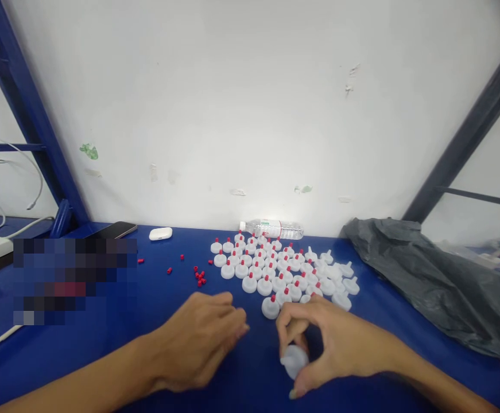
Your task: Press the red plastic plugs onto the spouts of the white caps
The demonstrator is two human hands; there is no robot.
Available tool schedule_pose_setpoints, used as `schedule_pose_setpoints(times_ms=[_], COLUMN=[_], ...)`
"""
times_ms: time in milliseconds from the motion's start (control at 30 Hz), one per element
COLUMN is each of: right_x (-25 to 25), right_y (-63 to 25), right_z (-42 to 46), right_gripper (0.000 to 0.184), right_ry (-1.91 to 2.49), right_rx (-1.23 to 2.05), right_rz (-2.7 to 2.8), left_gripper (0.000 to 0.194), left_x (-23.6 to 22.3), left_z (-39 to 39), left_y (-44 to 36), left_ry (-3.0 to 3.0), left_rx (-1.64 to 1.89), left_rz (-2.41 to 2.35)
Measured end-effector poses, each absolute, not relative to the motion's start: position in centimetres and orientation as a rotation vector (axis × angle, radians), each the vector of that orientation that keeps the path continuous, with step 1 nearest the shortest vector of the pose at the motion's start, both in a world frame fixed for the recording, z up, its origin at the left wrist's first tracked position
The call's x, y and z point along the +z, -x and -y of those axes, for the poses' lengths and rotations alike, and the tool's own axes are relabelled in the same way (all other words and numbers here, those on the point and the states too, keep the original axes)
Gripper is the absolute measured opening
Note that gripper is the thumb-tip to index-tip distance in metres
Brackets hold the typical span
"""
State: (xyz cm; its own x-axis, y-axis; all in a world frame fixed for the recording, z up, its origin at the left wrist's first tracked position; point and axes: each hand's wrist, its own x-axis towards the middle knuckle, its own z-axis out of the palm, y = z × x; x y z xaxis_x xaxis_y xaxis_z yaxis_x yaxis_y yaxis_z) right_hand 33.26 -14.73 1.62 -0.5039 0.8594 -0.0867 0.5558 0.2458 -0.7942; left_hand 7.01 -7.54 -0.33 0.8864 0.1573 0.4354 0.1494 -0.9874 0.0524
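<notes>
My right hand (318, 338) grips a white plastic nozzle cap (295, 361) between thumb and fingers, low over the blue table; its spout points left and shows no red tip. To the left, my left hand (206, 338) is closed, fingers curled and pressed together; whatever they may hold is hidden. Beyond my hands stands a cluster of white nozzle caps (250, 283), most topped with red tips. Several caps without red tips (351, 285) lie at the cluster's right side. Small loose red tips (200, 276) are scattered beyond my left hand.
A clear plastic bottle (290, 230) lies along the wall behind the caps. At the right spreads a dark plastic bag (417, 281). A white earbud case (161, 233) and a phone (120, 229) rest at the back left. White cables (0, 338) run along the left side.
</notes>
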Motion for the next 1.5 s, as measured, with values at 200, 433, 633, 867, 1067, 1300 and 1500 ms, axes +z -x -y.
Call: schedule_pose_setpoints(times_ms=[200, 433, 633, 867, 1067, 1300, 1500], right_x=[5.9, 6.5, 6.2, 5.2, 5.4, 4.2, 4.9], right_y=[-37.5, -41.8, -41.9, -39.3, -38.9, -38.4, -37.8], right_z=[14.8, 14.6, 13.9, 13.4, 14.1, 13.6, 15.0], right_gripper=[0.020, 0.017, 0.032, 0.031, 0.030, 0.026, 0.022], right_ry=[1.349, 1.664, 1.794, 1.744, 1.726, 1.674, 1.475], right_rx=[0.952, 0.925, 0.760, 0.541, 0.502, 0.518, 0.891], right_rz=[2.268, 2.426, 2.275, 2.300, 2.213, 2.326, 2.045], left_gripper=[0.021, 0.017, 0.016, 0.021, 0.023, 0.022, 0.018], left_x=[-0.2, -0.9, -0.7, -0.6, -0.1, 0.1, -0.2], left_z=[5.1, 4.5, 3.5, 3.1, 3.9, 5.3, 7.6], left_y=[-6.1, -7.0, -6.5, -6.4, -6.4, -6.6, -7.3], left_ry=[-3.067, -3.122, -3.153, -3.193, -3.152, -3.177, -3.180], left_rx=[0.580, 0.352, 0.330, 0.434, 0.629, 0.867, 0.984], left_rz=[-0.545, -0.756, -0.880, -0.879, -0.787, -0.437, -0.193])
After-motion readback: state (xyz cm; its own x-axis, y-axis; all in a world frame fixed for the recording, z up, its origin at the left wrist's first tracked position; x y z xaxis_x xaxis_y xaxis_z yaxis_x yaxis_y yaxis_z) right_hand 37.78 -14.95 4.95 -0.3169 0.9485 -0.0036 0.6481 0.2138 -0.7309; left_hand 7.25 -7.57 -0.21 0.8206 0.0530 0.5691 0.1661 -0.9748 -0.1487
